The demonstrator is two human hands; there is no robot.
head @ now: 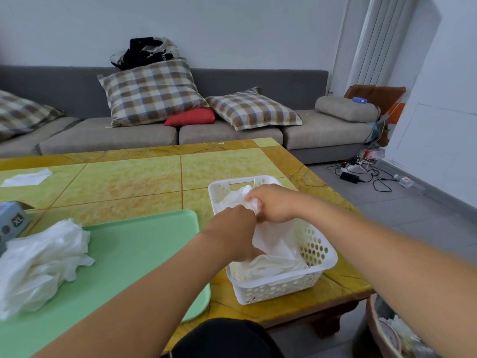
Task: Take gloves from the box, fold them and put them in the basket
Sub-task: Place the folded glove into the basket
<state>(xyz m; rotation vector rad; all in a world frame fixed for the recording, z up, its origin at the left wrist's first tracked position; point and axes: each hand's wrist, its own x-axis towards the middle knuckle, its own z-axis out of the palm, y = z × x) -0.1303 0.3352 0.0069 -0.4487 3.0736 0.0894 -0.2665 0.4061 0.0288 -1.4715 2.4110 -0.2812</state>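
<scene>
Blue cardboard glove box marked XL is sitting at far left on the yellow tiled bench. Loose heap of thin white plastic gloves is lying on the mint-green plastic tray. Left hand & right hand are both pinching a white glove over the white perforated plastic basket, w/ folded gloves inside.

1 basket, 1 tray, 4 pillows.

Both hands meet over the basket on the tabletop; left of the left hand lies the tray bearing loose gloves, the box seemingly behind them.
</scene>
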